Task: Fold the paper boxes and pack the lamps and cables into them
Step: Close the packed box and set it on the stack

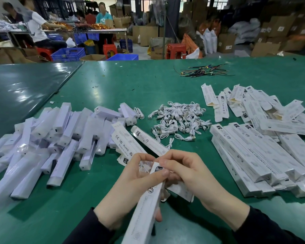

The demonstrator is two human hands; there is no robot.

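A long white paper box [144, 210] slants up from the bottom centre, held over the green table [113, 88]. My left hand [130, 189] grips its upper part, thumb across the top end. My right hand [192, 175] curls its fingers round the same top end, at the flap. Two more printed boxes [148, 140] lie flat just beyond my hands. A heap of wrapped white lamps [56, 134] fills the left side. Coiled white cables [180, 120] are piled at centre. What the held box contains is hidden.
Stacks of flat and folded boxes [257, 145] cover the right side. A bundle of dark wires [204, 70] lies far back on the table. Beyond the table edge sit people at another table, blue crates [69, 54], red stools and cardboard cartons.
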